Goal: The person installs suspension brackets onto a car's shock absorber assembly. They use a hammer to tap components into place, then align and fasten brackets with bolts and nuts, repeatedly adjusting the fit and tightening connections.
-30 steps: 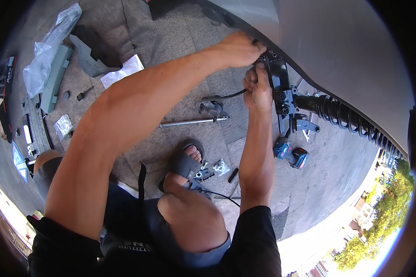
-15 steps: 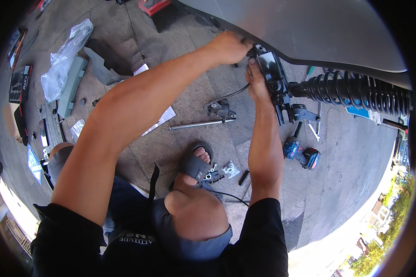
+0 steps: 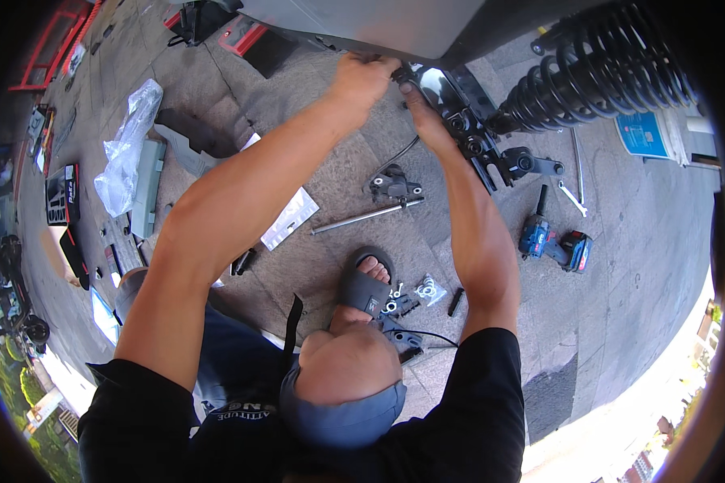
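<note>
My left hand is closed at the upper end of a black metal bracket, under the grey body panel. What its fingers pinch is hidden. Beside it, my right hand wraps around the near side of that bracket, thumb lying along the metal. A thin black hose runs from below the right hand to a brake caliper on the ground. To the right of the bracket sits a black coil-spring shock absorber.
A long metal rod lies by the caliper. On the right are a blue cordless driver, a spanner and a blue-and-white bucket. Small hardware in a bag lies by my sandalled foot. Plastic wrap covers a grey-green case at left.
The whole view has turned and shifted, so ground items appear further right and the shock absorber higher. Both hands stay at the bracket's upper end.
</note>
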A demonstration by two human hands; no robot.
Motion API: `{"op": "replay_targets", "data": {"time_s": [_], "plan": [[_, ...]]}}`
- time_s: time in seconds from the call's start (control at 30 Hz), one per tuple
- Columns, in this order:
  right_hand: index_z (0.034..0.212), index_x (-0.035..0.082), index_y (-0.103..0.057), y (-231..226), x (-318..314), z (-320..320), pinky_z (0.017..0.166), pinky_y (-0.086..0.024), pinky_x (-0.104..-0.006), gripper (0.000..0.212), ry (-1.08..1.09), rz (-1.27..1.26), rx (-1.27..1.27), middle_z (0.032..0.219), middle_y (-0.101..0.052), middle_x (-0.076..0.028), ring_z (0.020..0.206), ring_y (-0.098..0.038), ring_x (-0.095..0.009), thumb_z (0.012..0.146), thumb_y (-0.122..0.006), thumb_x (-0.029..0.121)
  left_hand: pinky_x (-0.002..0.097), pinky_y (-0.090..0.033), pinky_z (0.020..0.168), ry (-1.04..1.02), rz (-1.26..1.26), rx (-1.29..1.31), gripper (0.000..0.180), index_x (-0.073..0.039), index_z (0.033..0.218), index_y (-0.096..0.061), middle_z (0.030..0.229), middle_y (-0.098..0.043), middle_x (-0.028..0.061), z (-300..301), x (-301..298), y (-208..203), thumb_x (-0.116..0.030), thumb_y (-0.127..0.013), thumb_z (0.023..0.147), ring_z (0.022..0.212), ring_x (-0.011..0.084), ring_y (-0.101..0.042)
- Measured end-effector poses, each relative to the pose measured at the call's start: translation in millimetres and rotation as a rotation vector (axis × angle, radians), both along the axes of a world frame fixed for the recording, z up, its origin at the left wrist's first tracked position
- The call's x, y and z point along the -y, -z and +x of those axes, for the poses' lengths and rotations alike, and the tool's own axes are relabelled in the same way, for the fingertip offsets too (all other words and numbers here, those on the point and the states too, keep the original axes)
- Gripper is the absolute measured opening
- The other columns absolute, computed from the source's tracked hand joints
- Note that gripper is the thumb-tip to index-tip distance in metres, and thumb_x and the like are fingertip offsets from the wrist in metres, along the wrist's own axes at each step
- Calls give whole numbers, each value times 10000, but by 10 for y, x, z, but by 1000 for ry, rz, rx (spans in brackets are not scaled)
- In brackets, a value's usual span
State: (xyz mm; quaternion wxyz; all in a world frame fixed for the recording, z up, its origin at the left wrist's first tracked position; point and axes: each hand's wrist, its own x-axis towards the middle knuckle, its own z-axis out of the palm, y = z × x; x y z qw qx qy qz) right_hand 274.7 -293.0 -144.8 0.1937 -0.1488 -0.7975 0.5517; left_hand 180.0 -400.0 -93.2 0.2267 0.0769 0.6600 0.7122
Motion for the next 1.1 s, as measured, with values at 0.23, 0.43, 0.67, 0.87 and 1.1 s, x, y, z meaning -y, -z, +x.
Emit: {"op": "replay_targets", "data": {"time_s": [0.23, 0.43, 0.67, 0.87, 1.1], "plan": [[1148, 39, -633, 339, -47, -212, 866, -455, -362, 367, 56, 252, 16, 1088, -665, -120, 998, -607, -232, 956, -560, 343, 261, -373, 533, -51, 68, -4, 103, -18, 883, -607, 727, -570, 31, 53, -24, -20, -86, -661, 828, 599, 113, -488], [1033, 83, -649, 595, -219, -321, 766, -484, -416, 329, 50, 481, -256, 943, -656, -142, 878, -620, -327, 835, -681, 345, 261, -368, 535, -102, 91, 18, 90, -6, 845, -609, 694, -563, 43, 86, -37, -54, -83, -655, 835, 594, 115, -491], [1030, 93, -647, 460, -246, -343, 754, -488, -393, 301, 85, 653, -333, 926, -656, -128, 856, -621, -299, 801, -710, 278, 259, -376, 535, 8, -20, -125, 116, 12, 877, -623, 682, -552, 32, 42, 11, -44, -103, -626, 861, 580, 109, -480], [1053, 101, -651, 376, -221, -237, 805, -484, -380, 312, -1, 416, -182, 922, -678, -89, 882, -630, -255, 808, -698, 290, 250, -414, 544, 101, -208, -167, 181, 13, 958, -633, 725, -589, 41, 59, 33, -142, -151, -572, 913, 602, 108, -529], [1147, 127, -616, 56, 23, -90, 902, -448, -410, 355, -17, 105, -42, 1088, -646, -76, 1044, -583, -262, 904, -605, 386, 242, -437, 562, 164, -260, -115, 193, -11, 1004, -640, 790, -623, 37, 17, 59, -202, -167, -553, 930, 645, 109, -569]]}}
